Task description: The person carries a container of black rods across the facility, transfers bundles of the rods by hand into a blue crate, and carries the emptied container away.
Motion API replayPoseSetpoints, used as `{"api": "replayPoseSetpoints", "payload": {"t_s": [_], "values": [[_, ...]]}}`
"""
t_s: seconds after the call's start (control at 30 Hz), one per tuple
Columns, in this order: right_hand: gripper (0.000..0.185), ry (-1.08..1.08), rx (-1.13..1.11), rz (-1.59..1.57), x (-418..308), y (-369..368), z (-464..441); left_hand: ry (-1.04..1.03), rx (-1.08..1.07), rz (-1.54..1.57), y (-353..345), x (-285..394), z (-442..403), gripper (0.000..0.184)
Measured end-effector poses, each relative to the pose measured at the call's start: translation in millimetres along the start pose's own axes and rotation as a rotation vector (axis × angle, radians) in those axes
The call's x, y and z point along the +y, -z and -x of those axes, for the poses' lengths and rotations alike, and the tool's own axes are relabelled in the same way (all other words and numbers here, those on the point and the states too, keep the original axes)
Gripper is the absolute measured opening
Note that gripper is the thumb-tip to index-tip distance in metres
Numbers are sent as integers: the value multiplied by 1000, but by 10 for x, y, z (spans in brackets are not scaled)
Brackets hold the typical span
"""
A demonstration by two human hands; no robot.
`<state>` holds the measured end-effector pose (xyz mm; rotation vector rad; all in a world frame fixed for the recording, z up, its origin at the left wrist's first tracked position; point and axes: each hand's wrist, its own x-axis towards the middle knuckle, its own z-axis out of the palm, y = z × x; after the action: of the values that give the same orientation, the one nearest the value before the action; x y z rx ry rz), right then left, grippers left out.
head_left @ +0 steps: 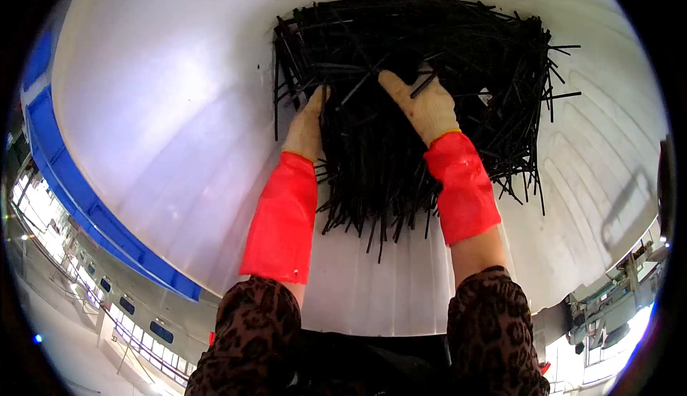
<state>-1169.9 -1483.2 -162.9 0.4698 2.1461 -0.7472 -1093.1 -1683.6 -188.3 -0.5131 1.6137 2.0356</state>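
A heap of thin black plastic tubes (390, 174) lies inside a large white bin (172, 110). My left hand (306, 125), in a cream knit glove with a red cuff, presses against the left side of a thick bunch of them. On the right of that bunch is my right hand (426, 106), gloved the same way, its thumb stretched across the top. The bunch lies between my two palms, most tubes pointing toward me. My other fingers are sunk in the tubes and largely hidden. One short tube lies over the back of my right hand.
More tubes stick out at all angles on the right of the heap. The bin's ribbed wall (587, 174) curves up around it. A blue frame (79, 181) runs outside the bin at left. Machinery (615, 310) stands beyond the rim at lower right.
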Motion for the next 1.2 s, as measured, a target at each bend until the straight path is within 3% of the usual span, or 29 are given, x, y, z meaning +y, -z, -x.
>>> {"api": "replayPoseSetpoints", "payload": {"t_s": [0.07, 0.1, 0.13, 0.17, 0.2, 0.27, 0.3, 0.37, 0.4, 0.43, 0.47, 0.6, 0.67, 0.7, 0.77, 0.8, 0.87, 0.9, 0.93, 1.0, 1.03, 1.07, 1.13, 1.17, 1.2], "values": [[77, 75, -9, 17, -96, 86, 121, -186, -85, -1550, -141, 244, 138, 51], [79, 44, -82, 41, -145, 133, 165, -185, -86, -1545, -115, 232, 122, 51], [81, 12, -154, 65, -203, 169, 214, -28, 5, -1015, -96, 257, 87, 52], [80, -39, -82, -74, -236, 103, 265, 117, 88, -481, -82, 287, 71, 53], [80, -42, -82, -70, -277, 78, 327, 118, 88, -476, -70, 323, 115, 53], [81, -5, -12, -188, -326, 32, 447, -74, 70, -1176, -181, 606, 199, 55], [83, 36, 44, -106, -321, -21, 489, -76, 72, -1170, -161, 596, 182, 55], [83, -54, 46, -153, -379, 63, 694, 208, 53, -864, -80, 543, 109, 56], [83, -145, 46, -206, -388, 85, 772, 206, 53, -858, -55, 518, 85, 56], [77, -79, 179, -288, -346, 49, 798, 80, 28, -930, -35, 511, 73, 57], [76, -219, 125, -191, -293, 61, 785, -47, 3, -999, -5, 496, 55, 58], [80, -220, -46, -111, -135, -78, 257, 52, -64, -1042, 240, 226, 12, 54], [83, -160, -71, 71, -219, -209, 121, -290, -38, -893, 340, -14, 53, 54], [83, -162, -75, 76, -233, -226, 95, -286, -35, -889, 341, -53, 72, 54], [83, -182, -211, 113, -268, -195, 98, 163, 101, -426, 183, 130, 20, 46], [83, -183, -203, 117, -269, -185, 148, 157, 98, -420, 136, 190, 44, 46], [81, -50, -204, 156, -271, -155, 219, 140, 112, 2, 41, 288, 54, 38], [79, -90, -210, 95, -302, -159, 175, 399, 297, 526, -80, 488, -54, 42], [79, -105, -202, 102, -349, -121, 133, 407, 284, 536, -88, 559, -121, 42], [65, -97, -262, -5, -499, -28, 100, 392, 278, 217, -56, 727, -183, 38], [65, -95, -260, -9, -479, -62, 52, 371, 377, 217, -51, 647, -204, 34], [53, -48, -277, 26, -437, -131, -19, 368, 375, 213, -76, 700, -225, 34], [42, 0, -291, 58, -370, -108, 2, 419, 339, 198, -155, 814, -220, 38], [35, 25, -277, 37, -355, -36, 70, 322, 161, 148, -196, 871, -140, 40], [29, 50, -262, 16, -314, 0, 122, 320, 159, 143, -248, 883, -102, 40]]}}
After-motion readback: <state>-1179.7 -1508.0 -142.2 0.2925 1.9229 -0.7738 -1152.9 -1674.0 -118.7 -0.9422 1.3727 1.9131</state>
